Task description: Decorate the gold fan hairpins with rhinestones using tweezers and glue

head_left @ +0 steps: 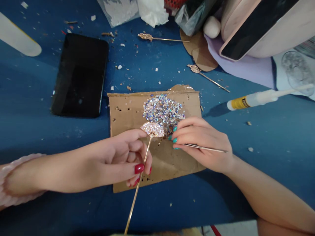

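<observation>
My left hand (123, 160) grips a gold hairpin stick (135, 200) between thumb and fingers. The stick's fan-shaped head (153, 129) is covered with small sparkling stones and is tilted up beside my index finger. My right hand (204, 141) is closed around thin metal tweezers (204, 148), whose tips are hard to make out near the fan's right edge. Just beyond both hands, a pile of iridescent blue and purple rhinestones (162, 109) lies on a piece of brown cardboard (177, 164).
A black tablet-like slab (80, 75) lies left of the cardboard. Two gold hairpins (169, 39) (211, 80) rest at the back. A glue bottle with a yellow label (241, 103) lies at right. White scraps dot the blue table (275, 144); plastic bags (120, 11) are at the back.
</observation>
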Tool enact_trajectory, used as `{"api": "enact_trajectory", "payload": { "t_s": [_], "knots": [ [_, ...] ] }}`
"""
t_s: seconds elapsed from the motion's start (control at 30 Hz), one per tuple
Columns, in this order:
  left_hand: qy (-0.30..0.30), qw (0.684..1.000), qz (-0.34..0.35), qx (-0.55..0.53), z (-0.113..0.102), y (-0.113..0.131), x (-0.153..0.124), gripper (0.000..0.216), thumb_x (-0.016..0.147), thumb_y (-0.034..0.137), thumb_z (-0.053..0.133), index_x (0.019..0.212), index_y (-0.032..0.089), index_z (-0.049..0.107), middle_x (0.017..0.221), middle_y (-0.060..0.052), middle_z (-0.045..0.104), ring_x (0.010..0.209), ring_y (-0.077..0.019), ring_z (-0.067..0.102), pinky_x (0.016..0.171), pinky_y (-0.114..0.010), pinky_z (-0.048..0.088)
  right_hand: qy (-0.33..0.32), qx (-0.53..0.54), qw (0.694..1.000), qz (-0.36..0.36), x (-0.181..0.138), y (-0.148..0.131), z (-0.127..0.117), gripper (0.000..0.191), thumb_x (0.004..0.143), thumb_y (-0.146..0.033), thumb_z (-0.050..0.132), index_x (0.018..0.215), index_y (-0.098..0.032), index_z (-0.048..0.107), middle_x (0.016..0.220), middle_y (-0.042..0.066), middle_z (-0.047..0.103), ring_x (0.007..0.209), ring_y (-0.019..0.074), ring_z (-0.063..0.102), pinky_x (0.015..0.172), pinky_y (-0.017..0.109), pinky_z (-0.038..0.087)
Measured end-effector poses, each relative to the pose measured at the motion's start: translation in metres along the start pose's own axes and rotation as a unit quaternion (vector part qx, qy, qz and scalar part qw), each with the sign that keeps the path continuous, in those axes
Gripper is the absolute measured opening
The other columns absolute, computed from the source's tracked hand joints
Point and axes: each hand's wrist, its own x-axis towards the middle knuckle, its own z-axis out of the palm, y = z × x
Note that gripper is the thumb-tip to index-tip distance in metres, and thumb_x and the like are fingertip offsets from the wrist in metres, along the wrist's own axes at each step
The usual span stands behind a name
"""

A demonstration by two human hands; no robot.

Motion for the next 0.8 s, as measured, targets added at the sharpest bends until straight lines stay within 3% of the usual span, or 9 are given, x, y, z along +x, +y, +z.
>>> {"api": "enact_trajectory", "payload": {
  "t_s": [0.53, 0.8],
  "knots": [
    [-0.010, 1.000, 0.004, 0.007, -0.001, 0.000, -0.001, 0.022, 0.107, 0.031, 0.056, 0.127, 0.030, 0.047, 0.107, 0.001, 0.058, 0.083, -0.0083, 0.058, 0.076, -0.021, 0.049, 0.000, -0.006, 1.000, 0.001, -0.001, -0.002, -0.003, 0.004, 0.091, -0.016, 0.074, 0.090, -0.017, 0.070, 0.086, 0.003, 0.077, 0.094, 0.0178, 0.070, 0.085, 0.034, 0.061],
    [-0.009, 0.999, 0.012, 0.051, 0.000, 0.003, 0.001, 0.023, 0.106, 0.021, 0.054, 0.125, 0.028, 0.044, 0.109, 0.001, 0.062, 0.083, -0.0078, 0.061, 0.078, -0.020, 0.050, 0.055, 0.000, 0.998, -0.026, 0.002, -0.012, -0.010, 0.007, 0.090, -0.016, 0.075, 0.091, -0.019, 0.069, 0.085, 0.003, 0.078, 0.089, 0.0171, 0.072, 0.081, 0.034, 0.064]
  ]
}}
